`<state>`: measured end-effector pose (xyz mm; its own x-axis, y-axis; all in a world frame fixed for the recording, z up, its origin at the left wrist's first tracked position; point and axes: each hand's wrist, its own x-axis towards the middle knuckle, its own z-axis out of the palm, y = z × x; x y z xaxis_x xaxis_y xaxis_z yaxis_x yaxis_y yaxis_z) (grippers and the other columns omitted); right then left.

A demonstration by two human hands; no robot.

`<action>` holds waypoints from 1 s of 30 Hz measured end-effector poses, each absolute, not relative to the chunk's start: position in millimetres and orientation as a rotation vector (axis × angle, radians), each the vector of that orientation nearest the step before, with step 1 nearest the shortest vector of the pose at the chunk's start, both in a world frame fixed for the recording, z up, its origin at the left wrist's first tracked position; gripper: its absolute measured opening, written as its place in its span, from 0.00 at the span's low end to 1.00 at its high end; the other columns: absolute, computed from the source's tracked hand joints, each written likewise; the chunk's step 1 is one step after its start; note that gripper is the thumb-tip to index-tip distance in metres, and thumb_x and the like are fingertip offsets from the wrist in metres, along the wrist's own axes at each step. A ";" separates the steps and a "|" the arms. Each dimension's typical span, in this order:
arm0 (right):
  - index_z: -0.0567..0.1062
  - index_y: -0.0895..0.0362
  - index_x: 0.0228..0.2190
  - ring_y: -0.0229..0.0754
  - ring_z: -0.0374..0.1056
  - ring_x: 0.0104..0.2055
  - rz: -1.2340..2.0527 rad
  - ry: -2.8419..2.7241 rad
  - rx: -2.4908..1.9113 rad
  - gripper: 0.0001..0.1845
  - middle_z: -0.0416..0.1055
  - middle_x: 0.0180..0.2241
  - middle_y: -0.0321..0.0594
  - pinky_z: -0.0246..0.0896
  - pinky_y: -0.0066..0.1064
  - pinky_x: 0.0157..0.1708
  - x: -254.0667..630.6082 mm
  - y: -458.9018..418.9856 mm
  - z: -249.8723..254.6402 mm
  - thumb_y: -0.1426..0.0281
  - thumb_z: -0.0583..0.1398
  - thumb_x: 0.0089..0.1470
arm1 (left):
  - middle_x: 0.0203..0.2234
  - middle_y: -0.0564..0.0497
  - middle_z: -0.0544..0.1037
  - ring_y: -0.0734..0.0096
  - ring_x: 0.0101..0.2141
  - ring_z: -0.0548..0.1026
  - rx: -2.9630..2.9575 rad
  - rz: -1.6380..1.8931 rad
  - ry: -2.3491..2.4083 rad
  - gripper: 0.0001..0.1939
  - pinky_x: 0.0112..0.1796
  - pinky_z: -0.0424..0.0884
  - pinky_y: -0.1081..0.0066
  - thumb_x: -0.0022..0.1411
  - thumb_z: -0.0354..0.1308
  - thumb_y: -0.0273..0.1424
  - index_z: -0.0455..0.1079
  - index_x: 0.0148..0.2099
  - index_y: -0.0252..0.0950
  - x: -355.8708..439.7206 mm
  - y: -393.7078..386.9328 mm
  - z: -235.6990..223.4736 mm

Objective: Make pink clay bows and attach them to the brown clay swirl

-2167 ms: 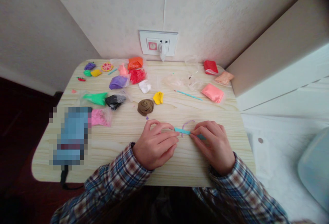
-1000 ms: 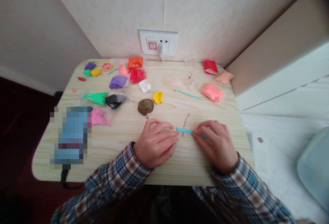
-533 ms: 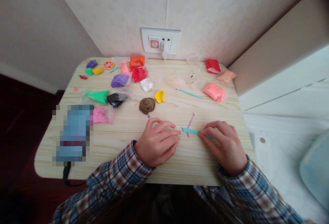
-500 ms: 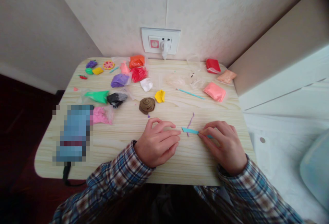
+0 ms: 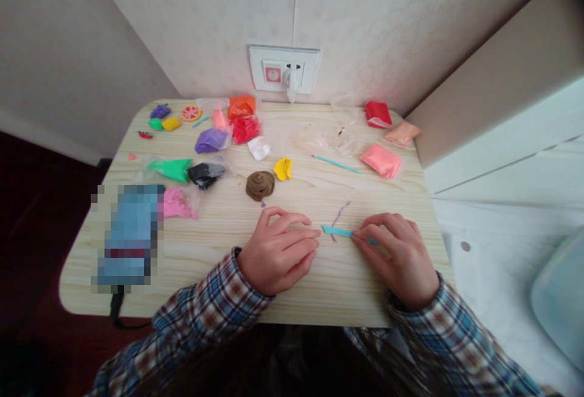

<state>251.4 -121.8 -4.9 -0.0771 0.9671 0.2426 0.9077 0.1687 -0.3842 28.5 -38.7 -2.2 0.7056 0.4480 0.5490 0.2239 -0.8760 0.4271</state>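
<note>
From the head view: pinching the blue tool (image 5: pixel 336 231) between thumb and fingers of the right hand (image 5: pixel 396 260), in the near half of the bench (image 5: pixel 319 300), in from its right edge. Could squash or snap the purple strip (image 5: pixel 340 213) by bearing down too hard, judging from such a thin, apparently soft line. Could also drag the strip askew by sliding or twisting the tool while crossed over it, or lift it by sticking to it. Could poke the left hand (image 5: pixel 280 254) by slipping forward, with the slanted tip aimed at those fingertips and just beside them; too close to say whether touching.

Relative to the right hand: jutting out of the pinch to its left, toward the left hand, with the rear part of the tool half hidden by the fingers. Crossing the purple strip between both hands, with the longer end of the strip toward the far edge. Unclear whether pressed down or just above.

Holding the left hand midway between the left and right edges, with fingers loosely bent and apart; no telling whether grasping anything, with the palm side hidden. Toward the far edge, apart from both hands: brown coil (image 5: pixel 260 185), yellow lump (image 5: pixel 283 169), blue stick (image 5: pixel 338 164).
</note>
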 end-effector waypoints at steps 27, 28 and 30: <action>0.71 0.55 0.35 0.44 0.66 0.38 0.156 -1.944 -1.749 0.05 0.71 0.34 0.40 0.56 0.38 0.38 250.8 -124.8 -10.7 0.66 0.58 0.57 | 0.37 0.50 0.82 0.62 0.42 0.75 2.588 0.938 0.521 0.05 0.45 0.59 0.57 0.59 0.54 0.24 0.71 0.38 0.35 27.3 -38.8 -3.3; 0.72 0.55 0.37 0.44 0.66 0.39 0.167 -1.947 -1.748 0.07 0.71 0.35 0.41 0.56 0.38 0.38 249.9 -124.7 -10.5 0.65 0.59 0.57 | 0.37 0.50 0.82 0.62 0.42 0.75 2.587 0.933 0.524 0.06 0.45 0.59 0.57 0.59 0.54 0.24 0.71 0.38 0.35 27.3 -39.1 -3.2; 0.72 0.55 0.37 0.45 0.65 0.39 0.196 -1.948 -1.755 0.09 0.71 0.36 0.42 0.56 0.39 0.38 247.3 -122.8 -10.1 0.63 0.59 0.56 | 0.37 0.51 0.82 0.63 0.42 0.75 2.583 0.930 0.530 0.06 0.45 0.59 0.58 0.59 0.54 0.24 0.71 0.38 0.36 27.5 -39.3 -3.0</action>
